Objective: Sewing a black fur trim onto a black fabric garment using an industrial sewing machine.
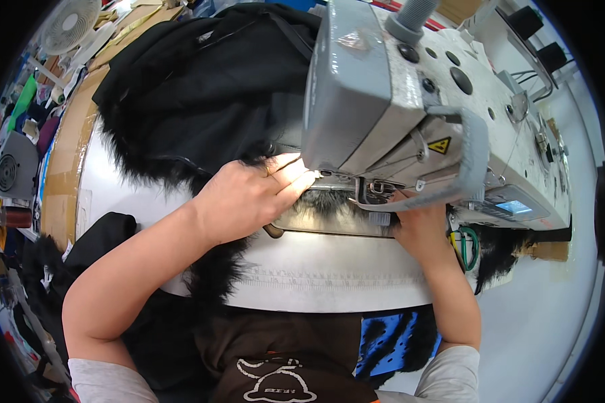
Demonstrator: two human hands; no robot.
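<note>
Some shaggy fur [326,201] meets the outstretched left hand [259,191] beside the boxy metal machine [353,87]; whether the right hand [418,225], partly beneath it, grips, I cannot tell.

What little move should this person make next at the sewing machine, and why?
Perhaps both hands should gently guide the black fur a little along: it lies below the head of the sewing machine, between the left hand, whose fingertips are close to the machine's head, and the right hand, partly hidden by the machine.
</note>
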